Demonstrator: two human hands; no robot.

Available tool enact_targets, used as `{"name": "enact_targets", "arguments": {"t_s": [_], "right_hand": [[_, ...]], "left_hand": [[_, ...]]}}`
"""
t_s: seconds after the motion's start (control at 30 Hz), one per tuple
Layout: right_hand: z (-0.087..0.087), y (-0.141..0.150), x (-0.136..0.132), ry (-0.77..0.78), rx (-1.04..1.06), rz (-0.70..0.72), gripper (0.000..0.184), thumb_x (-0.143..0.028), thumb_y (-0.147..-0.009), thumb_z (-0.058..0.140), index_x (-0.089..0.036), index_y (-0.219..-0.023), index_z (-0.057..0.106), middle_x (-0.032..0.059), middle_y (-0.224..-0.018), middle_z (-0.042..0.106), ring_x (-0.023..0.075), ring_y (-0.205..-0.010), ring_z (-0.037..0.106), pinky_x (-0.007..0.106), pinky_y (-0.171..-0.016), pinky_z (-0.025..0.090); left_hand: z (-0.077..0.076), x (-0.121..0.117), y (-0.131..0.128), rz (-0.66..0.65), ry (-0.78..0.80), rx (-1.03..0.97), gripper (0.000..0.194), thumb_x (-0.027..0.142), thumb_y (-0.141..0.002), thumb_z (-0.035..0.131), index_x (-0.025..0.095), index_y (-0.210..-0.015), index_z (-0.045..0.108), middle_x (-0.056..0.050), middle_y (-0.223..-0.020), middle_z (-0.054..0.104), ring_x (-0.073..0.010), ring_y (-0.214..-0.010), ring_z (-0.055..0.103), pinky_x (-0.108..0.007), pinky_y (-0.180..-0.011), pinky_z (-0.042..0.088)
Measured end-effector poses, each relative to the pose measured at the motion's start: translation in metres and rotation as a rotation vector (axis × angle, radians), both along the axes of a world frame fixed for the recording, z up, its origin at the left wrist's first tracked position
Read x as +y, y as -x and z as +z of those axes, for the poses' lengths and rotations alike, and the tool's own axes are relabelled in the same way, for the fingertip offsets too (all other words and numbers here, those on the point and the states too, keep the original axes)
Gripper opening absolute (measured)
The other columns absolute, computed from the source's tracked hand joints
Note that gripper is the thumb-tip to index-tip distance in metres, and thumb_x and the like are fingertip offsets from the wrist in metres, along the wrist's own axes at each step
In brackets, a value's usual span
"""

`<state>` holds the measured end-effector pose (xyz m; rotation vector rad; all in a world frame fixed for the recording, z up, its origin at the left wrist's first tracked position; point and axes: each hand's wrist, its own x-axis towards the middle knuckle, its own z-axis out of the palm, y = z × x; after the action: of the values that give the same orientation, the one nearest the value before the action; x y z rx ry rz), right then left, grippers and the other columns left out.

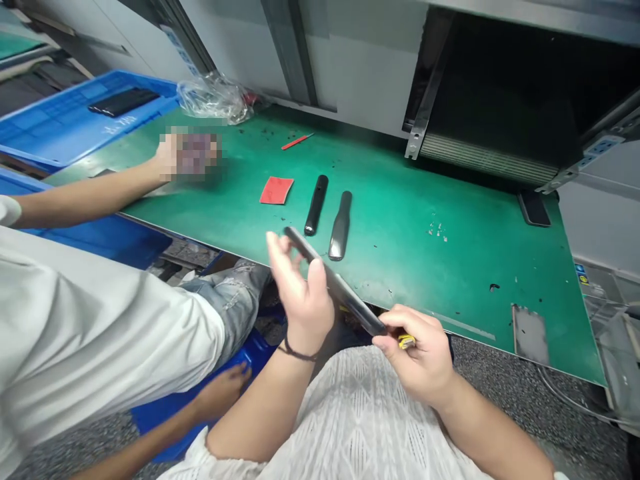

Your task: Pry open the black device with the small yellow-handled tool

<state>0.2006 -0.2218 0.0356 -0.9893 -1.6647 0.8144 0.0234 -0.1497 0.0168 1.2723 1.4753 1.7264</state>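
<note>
Well, a slim, dark piece [346, 293].

Held pc [353, 300], ctr of frame: dark, plastic by the look, smooth w/ sheen. Shells [341, 227] just above: dark, plastic-looking, glossy. Red sq. [277, 191]: flat, matt. Counter [390, 220], mid-frame: smooth, semi-gloss. Tray [50, 133], upper L: glossy plastic. Bag [215, 100], upper L: clear, crinkly plastic. Top [370, 413], btm ctr: textured knit cloth.

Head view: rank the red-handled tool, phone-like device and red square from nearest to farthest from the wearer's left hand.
1. Red square: just beyond the left hand.
2. Red-handled tool: farther back, behind the square.
3. Phone-like device: far right.
</note>
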Motion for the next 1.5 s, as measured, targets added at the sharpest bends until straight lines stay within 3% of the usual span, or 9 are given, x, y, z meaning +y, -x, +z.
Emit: {"name": "enact_targets", "arguments": {"t_s": [0.13, 0.23, 0.33, 0.43, 0.53, 0.67, 0.87, 1.1, 1.5], "right_hand": [[0.007, -0.007, -0.007, 0.043, 0.034, 0.128, 0.026, -0.043, -0.104, 0.064, -0.019, -0.094, 0.068, -0.0014, -0.072, 0.057, 0.0114, -0.06, 0.05, 0.026, -0.056, 0.039], [0.011, -0.006, -0.01, 0.098, 0.027, 0.186, 0.034, -0.05, -0.103, 0.064, -0.019, -0.09, 0.068, -0.0014, -0.069, 0.058, 0.0112, -0.059, 0.05, 0.026, -0.055, 0.039], [0.01, -0.008, -0.011, 0.192, 0.105, 0.186, 0.036, -0.056, -0.097, 0.071, -0.02, -0.1, 0.072, -0.0005, -0.073, 0.066, 0.012, -0.059, 0.057, 0.025, -0.054, 0.043], [0.0, -0.018, -0.011, 0.089, 0.056, 0.036, 0.02, -0.04, -0.101, 0.071, -0.021, -0.096, 0.071, -0.0002, -0.074, 0.068, 0.0129, -0.062, 0.059, 0.027, -0.057, 0.045], [-0.01, -0.03, -0.01, -0.106, -0.363, -0.158, 0.027, -0.031, -0.1, 0.07, -0.02, -0.077, 0.063, -0.0011, -0.064, 0.059, 0.0138, -0.058, 0.051, 0.03, -0.057, 0.037], [-0.009, -0.041, -0.002, -0.031, -0.818, -0.136, 0.022, -0.035, -0.107, 0.056, -0.017, -0.118, 0.064, 0.0085, -0.095, 0.07, 0.0227, -0.082, 0.064, 0.034, -0.065, 0.046], [0.025, -0.041, 0.01, -0.244, -0.783, 0.144, 0.034, -0.005, -0.105, 0.033, -0.016, -0.107, 0.066, 0.0046, -0.082, 0.06, 0.019, -0.074, 0.047, 0.033, -0.065, 0.035], [0.035, -0.018, 0.018, -0.249, -0.666, 0.216, 0.071, -0.079, -0.103, 0.033, -0.016, -0.09, 0.064, -0.0006, -0.072, 0.05, 0.015, -0.062, 0.038, 0.032, -0.058, 0.024], [0.037, -0.008, 0.018, -0.395, -0.686, 0.101, 0.065, -0.064, -0.111, 0.03, -0.019, -0.069, 0.051, -0.0005, -0.068, 0.043, 0.0152, -0.064, 0.029, 0.032, -0.059, 0.018]], "left_hand": [[0.014, -0.017, 0.018, -0.023, -0.38, 0.578, 0.069, 0.055, -0.097, 0.062, 0.024, -0.158, 0.048, -0.018, -0.163, 0.042, -0.0437, -0.156, 0.03, -0.065, -0.127, 0.019], [0.019, -0.023, 0.016, -0.441, -0.528, 0.665, 0.037, 0.05, -0.103, 0.049, 0.022, -0.112, 0.071, -0.013, -0.101, 0.073, -0.0338, -0.103, 0.069, -0.058, -0.11, 0.04], [0.013, -0.022, 0.012, -0.61, -0.495, 0.596, 0.037, 0.038, -0.106, 0.036, 0.023, -0.077, 0.056, -0.002, -0.06, 0.053, -0.0201, -0.055, 0.049, -0.039, -0.068, 0.041], [0.005, -0.02, 0.015, -0.567, -0.428, 0.537, 0.037, 0.033, -0.105, 0.032, 0.023, -0.073, 0.048, -0.002, -0.059, 0.047, -0.019, -0.053, 0.04, -0.036, -0.06, 0.028], [0.002, -0.02, 0.021, -0.552, -0.413, 0.553, 0.034, 0.03, -0.105, 0.033, 0.023, -0.074, 0.046, -0.002, -0.06, 0.046, -0.0191, -0.054, 0.04, -0.036, -0.062, 0.027], [0.006, -0.02, 0.023, -0.536, -0.398, 0.562, 0.036, 0.032, -0.105, 0.032, 0.024, -0.073, 0.045, -0.001, -0.059, 0.046, -0.0194, -0.053, 0.04, -0.037, -0.062, 0.027], [0.01, -0.017, 0.019, -0.559, -0.424, 0.569, 0.034, 0.03, -0.104, 0.033, 0.024, -0.073, 0.046, -0.001, -0.058, 0.046, -0.0187, -0.053, 0.039, -0.037, -0.061, 0.027], [0.011, -0.017, 0.018, -0.606, -0.457, 0.565, 0.028, 0.027, -0.102, 0.036, 0.023, -0.076, 0.046, -0.001, -0.061, 0.045, -0.018, -0.054, 0.037, -0.037, -0.061, 0.027], [0.018, -0.027, 0.01, -0.503, -0.408, 0.496, 0.029, 0.022, -0.102, 0.035, 0.022, -0.075, 0.046, -0.001, -0.061, 0.044, -0.0182, -0.056, 0.037, -0.037, -0.062, 0.026]]}}
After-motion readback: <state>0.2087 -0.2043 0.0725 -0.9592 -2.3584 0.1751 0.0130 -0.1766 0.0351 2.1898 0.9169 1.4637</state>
